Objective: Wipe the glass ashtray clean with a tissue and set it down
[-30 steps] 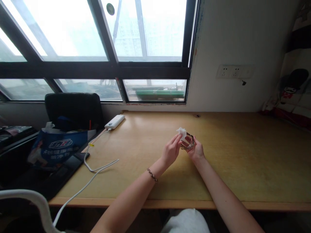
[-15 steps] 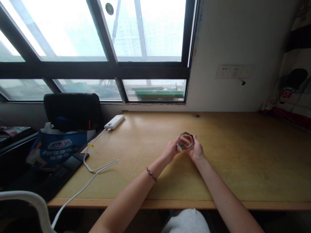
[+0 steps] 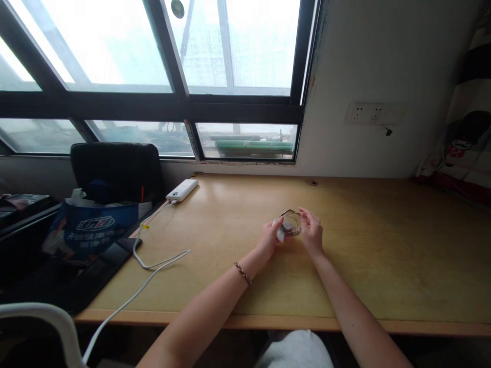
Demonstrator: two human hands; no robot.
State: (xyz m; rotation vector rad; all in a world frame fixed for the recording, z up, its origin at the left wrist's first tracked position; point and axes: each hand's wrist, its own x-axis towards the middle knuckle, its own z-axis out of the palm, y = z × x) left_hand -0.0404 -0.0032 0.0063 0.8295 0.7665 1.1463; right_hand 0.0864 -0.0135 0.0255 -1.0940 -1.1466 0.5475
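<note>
A clear, many-sided glass dish is held above the wooden table, right of centre. My left hand grips its left side, with the thumb on the rim. Between that hand and the dish shows a small white piece, perhaps tissue or a label; which one I cannot tell. My right hand is at the dish's right edge, its fingers bent around the rim. A braided bracelet circles my left wrist.
A white power bank lies at the table's back left, with a white cable running to the front edge. Left of the table stand a black chair and a blue bag. Wall sockets are at the back right.
My right hand has shifted from under the dish to its right edge, fingers higher. Through the glass, the reddish fingers seen before no longer show. The view has turned slightly left.
</note>
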